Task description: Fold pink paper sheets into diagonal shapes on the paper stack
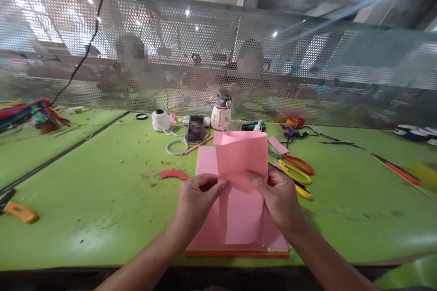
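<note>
A pink paper sheet (243, 154) is raised and curled over a flat stack of pink paper (206, 161) on the green table (102, 182). My left hand (196, 200) pinches the sheet's left edge with thumb and fingers closed on it. My right hand (278, 195) grips the sheet's right side, fingers curled around it. Both hands sit close together above the stack's middle.
Red-handled scissors (298, 162) and yellow-handled scissors (297, 176) lie right of the stack. A red scalloped paper scrap (173, 174) lies to its left. A white bottle (221, 112), a thread spool (160, 120), a ring (176, 147) and an orange cutter (18, 210) are also on the table. A perforated metal screen (218, 54) closes the back.
</note>
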Demonstrator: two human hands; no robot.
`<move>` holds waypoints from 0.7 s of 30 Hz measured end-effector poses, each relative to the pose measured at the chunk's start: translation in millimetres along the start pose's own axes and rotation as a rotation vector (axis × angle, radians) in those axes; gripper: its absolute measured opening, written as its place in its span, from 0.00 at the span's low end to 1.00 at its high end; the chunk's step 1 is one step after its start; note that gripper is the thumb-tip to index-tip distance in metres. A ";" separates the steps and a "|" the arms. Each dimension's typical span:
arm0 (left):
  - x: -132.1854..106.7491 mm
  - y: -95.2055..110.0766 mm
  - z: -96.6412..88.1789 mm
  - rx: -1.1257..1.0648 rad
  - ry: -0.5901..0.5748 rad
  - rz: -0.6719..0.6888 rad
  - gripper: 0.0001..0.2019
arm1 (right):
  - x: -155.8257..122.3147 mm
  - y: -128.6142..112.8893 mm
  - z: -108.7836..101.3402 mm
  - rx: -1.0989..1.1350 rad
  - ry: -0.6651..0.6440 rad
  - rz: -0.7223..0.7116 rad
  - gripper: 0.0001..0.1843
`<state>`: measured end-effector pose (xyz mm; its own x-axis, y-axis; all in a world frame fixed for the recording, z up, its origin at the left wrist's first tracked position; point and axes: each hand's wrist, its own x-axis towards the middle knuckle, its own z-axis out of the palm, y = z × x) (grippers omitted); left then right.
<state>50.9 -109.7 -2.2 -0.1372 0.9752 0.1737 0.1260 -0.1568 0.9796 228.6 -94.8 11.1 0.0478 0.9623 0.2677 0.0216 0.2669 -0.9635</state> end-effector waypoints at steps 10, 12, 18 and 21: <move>2.8 -7.4 -5.6 -0.070 0.011 0.088 0.12 | -5.0 -6.1 0.0 -0.046 -0.063 0.040 0.18; 2.3 -7.1 -8.2 -0.056 -0.009 0.103 0.12 | -6.6 -8.2 -1.7 0.045 -0.180 0.120 0.18; -3.3 11.3 -15.3 0.162 0.049 0.658 0.07 | -2.9 -7.6 -5.6 0.072 -0.338 0.100 0.18; -4.4 20.3 -21.5 0.217 0.021 0.988 0.09 | -0.8 -10.0 -7.9 -0.098 -0.238 -0.156 0.14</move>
<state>32.9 -120.5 19.1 0.1082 0.4210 0.9006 0.3683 -0.8584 0.3570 236.2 -98.6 20.6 -0.1992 0.8983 0.3916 0.1074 0.4172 -0.9024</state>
